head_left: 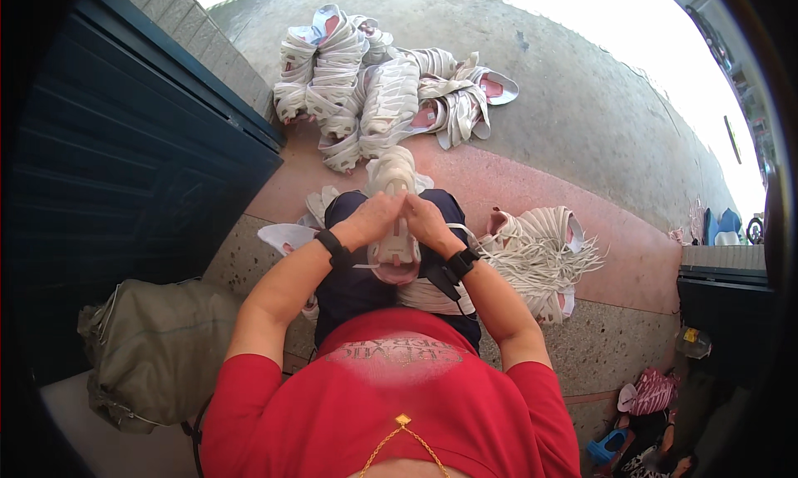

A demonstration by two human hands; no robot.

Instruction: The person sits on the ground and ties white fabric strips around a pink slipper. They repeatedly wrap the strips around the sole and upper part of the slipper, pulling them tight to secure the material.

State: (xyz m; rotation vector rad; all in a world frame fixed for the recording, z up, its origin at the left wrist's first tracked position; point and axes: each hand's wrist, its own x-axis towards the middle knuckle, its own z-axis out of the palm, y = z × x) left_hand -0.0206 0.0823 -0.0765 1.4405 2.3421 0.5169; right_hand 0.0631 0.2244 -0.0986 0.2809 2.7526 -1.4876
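A pale cream shoe upper (394,250) lies lengthwise over my lap between my knees, its pinkish opening toward me. My left hand (374,218) and my right hand (426,221) meet at the middle of it, fingers bent and tips pinched close together on its front. Whatever fine strip lies between the fingertips is hidden. A white lace (364,267) sticks out to the left of the upper, and another white strand shows beside my right wrist. Just beyond my hands, more stacked cream pieces (392,169) rest against the far end of the upper.
Bundles of shoe uppers (391,96) are heaped on the floor ahead. Another bundle with many loose laces (544,258) lies right of my knees; a pale upper (287,236) lies left. A stuffed olive sack (158,349) and a dark door (141,145) stand left. Footwear (652,392) lies lower right.
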